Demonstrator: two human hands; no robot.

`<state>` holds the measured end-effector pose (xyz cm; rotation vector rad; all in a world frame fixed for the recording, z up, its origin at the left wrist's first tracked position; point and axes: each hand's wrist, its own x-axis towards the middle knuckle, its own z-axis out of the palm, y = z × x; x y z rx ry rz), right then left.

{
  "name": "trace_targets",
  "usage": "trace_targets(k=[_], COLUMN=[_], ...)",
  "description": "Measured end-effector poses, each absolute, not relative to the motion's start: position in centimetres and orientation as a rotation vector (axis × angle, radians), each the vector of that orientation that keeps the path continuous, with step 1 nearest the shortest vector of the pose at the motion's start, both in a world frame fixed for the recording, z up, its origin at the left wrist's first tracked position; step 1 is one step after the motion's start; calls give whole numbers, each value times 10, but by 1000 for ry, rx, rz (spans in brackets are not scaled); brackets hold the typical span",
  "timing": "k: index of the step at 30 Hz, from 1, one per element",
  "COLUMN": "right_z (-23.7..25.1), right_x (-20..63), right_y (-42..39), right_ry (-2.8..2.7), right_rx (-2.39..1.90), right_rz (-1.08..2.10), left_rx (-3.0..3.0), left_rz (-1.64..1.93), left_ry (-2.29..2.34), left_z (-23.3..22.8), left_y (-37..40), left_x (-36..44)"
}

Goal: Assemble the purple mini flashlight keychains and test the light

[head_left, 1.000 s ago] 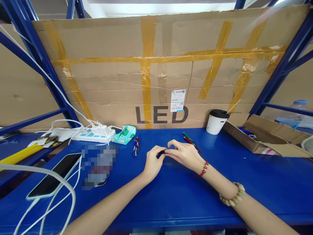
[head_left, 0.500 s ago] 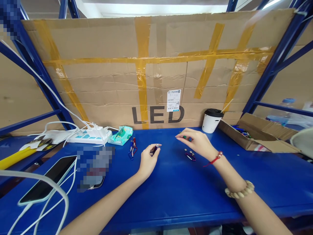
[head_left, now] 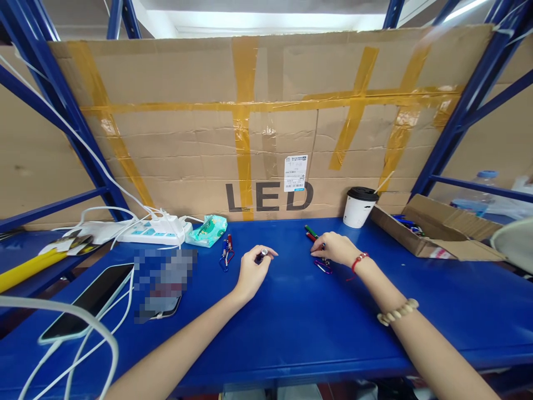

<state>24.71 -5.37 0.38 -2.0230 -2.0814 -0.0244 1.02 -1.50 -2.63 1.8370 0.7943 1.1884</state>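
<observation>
At a blue metal surface [head_left: 291,328] backed by taped brown cardboard marked "LED" [head_left: 266,128], the left hand [head_left: 251,270] is closed around a small dark cylindrical keychain torch [head_left: 261,255], its silver tip poking out between the fingertips. The right hand [head_left: 335,248] rests to the right of that torch, fingertips pinched on a tiny part among green and red pen-like pieces [head_left: 310,233] and a purple clip [head_left: 323,267]. A white paper cup with black lid [head_left: 358,208] stands farther right of the torch, against the cardboard.
</observation>
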Motion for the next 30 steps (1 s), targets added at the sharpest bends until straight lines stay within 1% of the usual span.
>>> trace_targets(k=[7, 12, 14, 17, 20, 30], right_z=[0, 6, 11, 16, 17, 6], right_x=[239, 228, 214, 186, 162, 154], right_y=[-52, -56, -60, -67, -72, -72], right_ry=[-2071, -2066, -2072, -2045, -2005, -1984], right_rx=[-1956, -1906, -1761, -1368, -1162, -1121], right_rz=[191, 162, 113, 122, 150, 245], left_rx=[1956, 1961, 1965, 1973, 1973, 1963], left_rz=[1185, 1107, 1060, 1042, 1064, 1023], left_ry=[698, 731, 747, 758, 771, 816], left_z=[-22, -21, -21, -24, -28, -30], left_y=[-21, -23, -23, -21, -18, -16], left_x=[11, 11, 12, 13, 14, 13])
